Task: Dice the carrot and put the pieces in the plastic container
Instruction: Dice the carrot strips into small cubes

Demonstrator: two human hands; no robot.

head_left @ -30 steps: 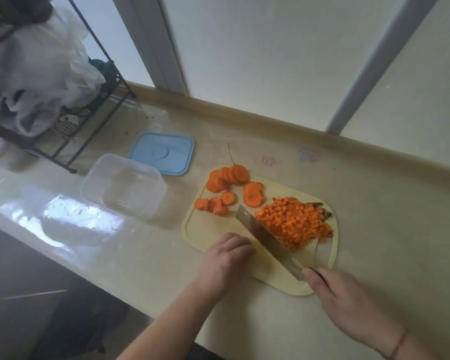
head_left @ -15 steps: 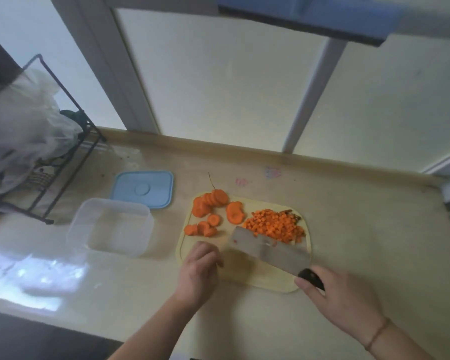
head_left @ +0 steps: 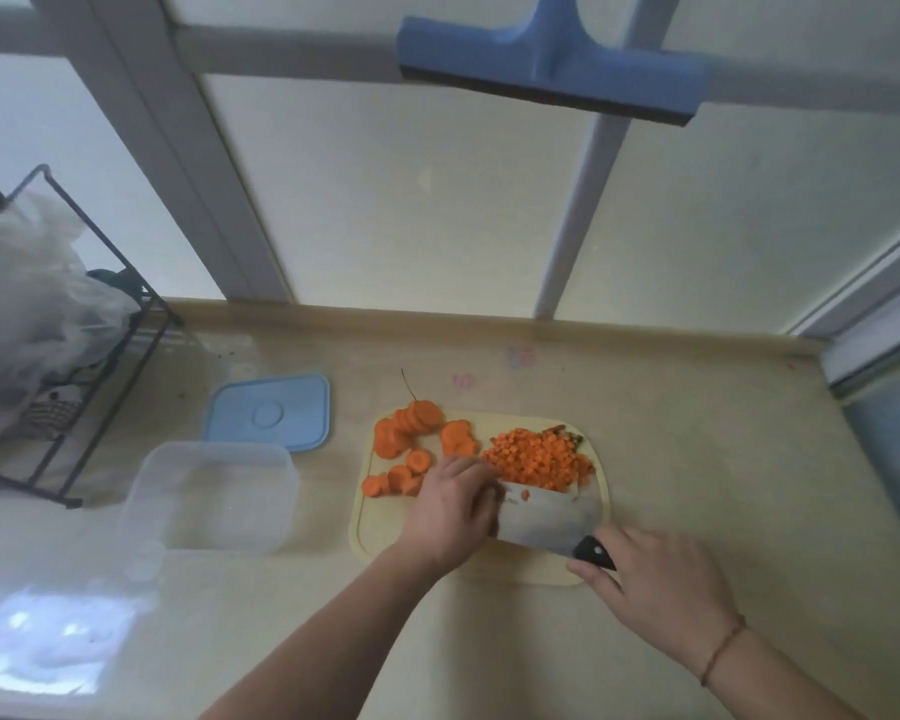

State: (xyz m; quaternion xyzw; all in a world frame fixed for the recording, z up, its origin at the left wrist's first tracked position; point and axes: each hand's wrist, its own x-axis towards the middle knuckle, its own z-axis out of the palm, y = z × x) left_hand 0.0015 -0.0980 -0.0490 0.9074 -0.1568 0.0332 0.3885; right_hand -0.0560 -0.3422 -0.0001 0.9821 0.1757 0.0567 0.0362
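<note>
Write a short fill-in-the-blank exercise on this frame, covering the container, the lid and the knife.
1. The clear plastic container holds ____ carrot pieces.
2. The blue lid lies on the counter, ____ the container.
3. The knife is gripped by its black handle in the ____ hand.
4. The diced carrot lies on the yellow ____.

Missing words: no; beside; right; cutting board

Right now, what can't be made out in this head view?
- Left hand fingertips: hidden behind the cleaver blade.
- Cleaver handle: mostly covered by the right hand.
- Wire rack contents: blurred plastic, cut off by the left edge.
- Dark scraps behind the diced carrot: too small.
</note>
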